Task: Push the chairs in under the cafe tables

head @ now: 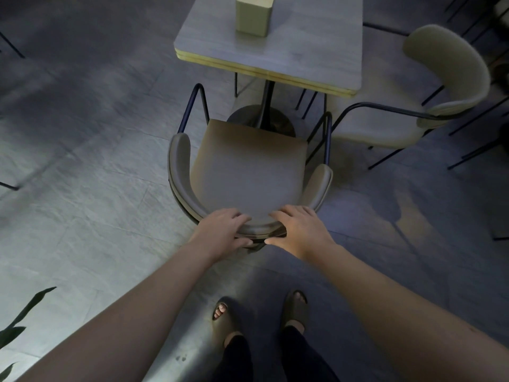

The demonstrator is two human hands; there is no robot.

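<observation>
A chair (248, 166) with a grey-brown padded seat, a curved backrest and dark metal legs stands in front of me, facing a square grey cafe table (303, 42) on a black pedestal. The seat's front edge lies short of the table's near edge. My left hand (220, 230) and my right hand (297, 230) both grip the top of the curved backrest, fingers over the rim and thumbs behind it.
A second padded chair (446, 78) stands at the table's right side, angled outward. A beige box-shaped holder (254, 15) sits on the tabletop. The floor is grey tile. Plant leaves (24, 312) show at the lower left. My feet in sandals (259, 312) stand behind the chair.
</observation>
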